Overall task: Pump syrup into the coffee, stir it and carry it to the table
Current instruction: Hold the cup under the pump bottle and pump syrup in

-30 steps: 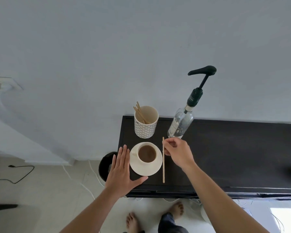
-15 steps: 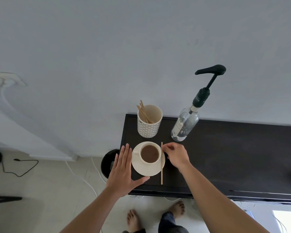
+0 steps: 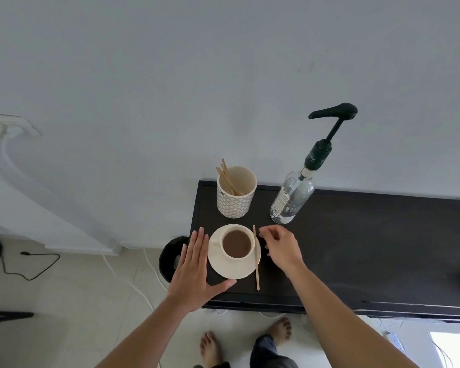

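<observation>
While the cup of coffee (image 3: 237,244) sits on its saucer (image 3: 225,269) near the tabletop's (image 3: 356,248) left front corner, the flat open left hand (image 3: 194,272) and loosely curled, empty right hand (image 3: 280,248) flank it (the stirrer (image 3: 256,257) lies front-to-back between cup and right hand).

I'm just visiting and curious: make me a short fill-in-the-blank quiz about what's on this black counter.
1. The cup of coffee stands on a white ____.
2. The loose wooden stick lies across the saucer's ____ edge, beside the right hand.
3. The spare sticks stand in a patterned ____.
4. The left hand lies ____, fingers straight.

Missing words: saucer; right; cup; flat
</observation>
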